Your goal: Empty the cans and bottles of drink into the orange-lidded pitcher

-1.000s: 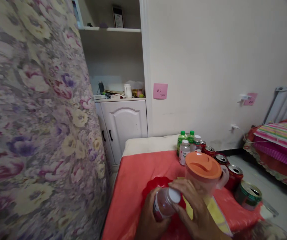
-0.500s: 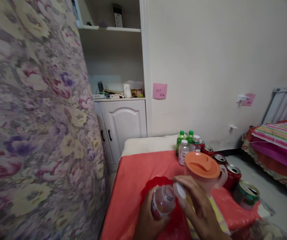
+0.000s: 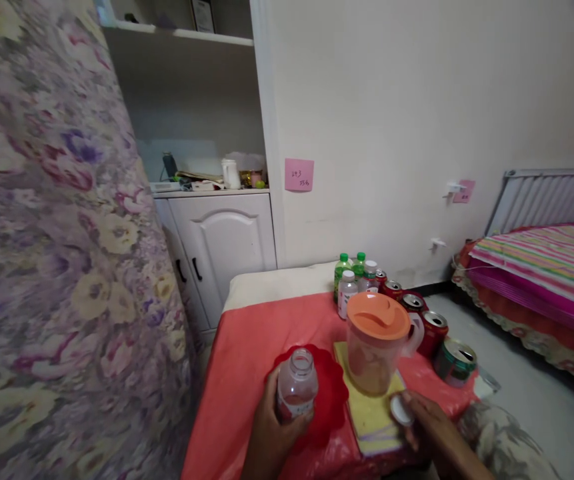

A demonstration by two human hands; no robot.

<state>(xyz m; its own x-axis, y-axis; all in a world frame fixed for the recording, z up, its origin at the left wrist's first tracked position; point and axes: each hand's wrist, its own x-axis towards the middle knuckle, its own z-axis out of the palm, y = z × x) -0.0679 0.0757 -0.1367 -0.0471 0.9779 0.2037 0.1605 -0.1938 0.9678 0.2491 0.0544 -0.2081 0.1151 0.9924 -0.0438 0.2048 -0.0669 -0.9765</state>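
My left hand (image 3: 279,417) is wrapped round a clear plastic bottle (image 3: 298,387), its mouth uncapped and its label partly hidden by my fingers. The bottle is held over a red scalloped dish (image 3: 334,400). Between the fingers of my right hand (image 3: 424,417) is a white bottle cap (image 3: 401,410), above the near edge of a folded yellow cloth (image 3: 374,423). On that cloth stands a clear pitcher (image 3: 373,363) with an orange lid (image 3: 377,315), just beyond my right hand.
Behind the pitcher stand green-capped bottles (image 3: 343,270) and a white-capped bottle (image 3: 347,297). A row of drink cans (image 3: 434,332) ends in a green can (image 3: 457,363) at the table's right edge. A floral curtain (image 3: 61,267) hangs at left; a bed (image 3: 541,267) is at right.
My right hand has moved right and down with the cap, away from the bottle's mouth. The bottle in my left hand is now more upright. The whole view has shifted.
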